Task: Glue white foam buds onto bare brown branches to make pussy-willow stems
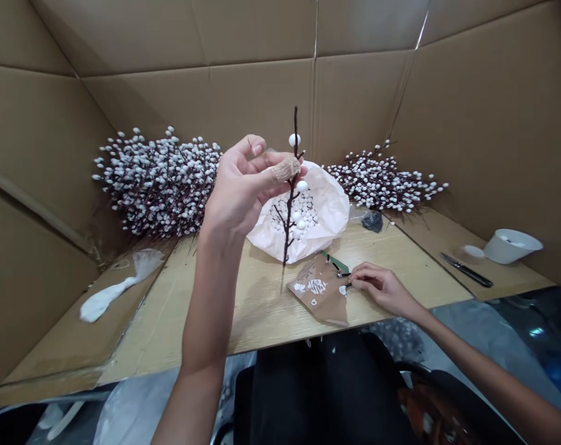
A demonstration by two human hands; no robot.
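Note:
My left hand (238,185) holds up a dark brown artificial berry branch (288,216), pinched near its middle. Tan tape wraps the thumb. Several white balls sit on the branch's short twigs, and other twigs are bare. Lower down, my right hand (385,289) pinches a thin dark stick (347,285), its tip at a white dab on a piece of brown cardboard (329,306). More white glue-like dabs and a green strip (338,262) with small dark pieces lie on this cardboard. Behind the branch, a white plastic bag (329,210) lies spread with many white balls inside.
Bundles of white-berried branches lie at the left (159,179) and right (386,179). A knife (468,270) and a white bowl (512,247) are on the right. A white-filled plastic bag (108,300) rests at left. Cardboard walls (261,99) enclose the table.

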